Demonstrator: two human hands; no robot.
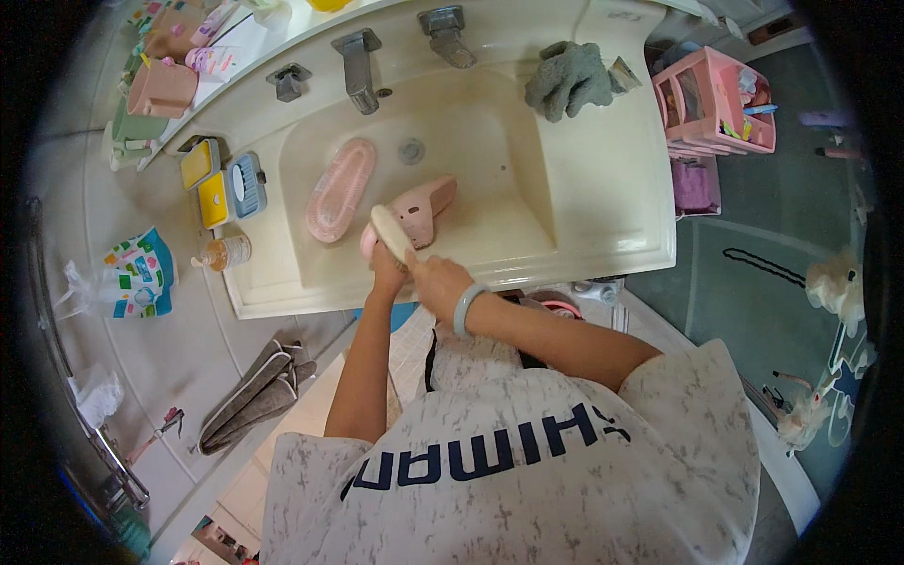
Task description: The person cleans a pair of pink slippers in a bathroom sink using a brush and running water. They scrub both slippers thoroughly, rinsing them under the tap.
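Over the cream sink [494, 162], my left hand [388, 270] grips the heel end of a pink slipper [415, 212], whose perforated upper points up and to the right. My right hand [439, 286], with a pale bangle at its wrist, holds a cream-coloured scrub brush [390, 229] by its near end. The brush lies across the heel part of the slipper; its bristles are hidden from me. A second pink slipper [342, 191] rests sole up in the basin, left of the drain [411, 150].
A faucet spout [359, 74] juts over the basin's back edge. To the left are soap dishes [229, 185] and a bottle of amber liquid [224, 253]. A grey cloth [568, 79] lies on the right ledge, near a pink plastic organizer [717, 106]. Pink cups [164, 88] stand on the shelf.
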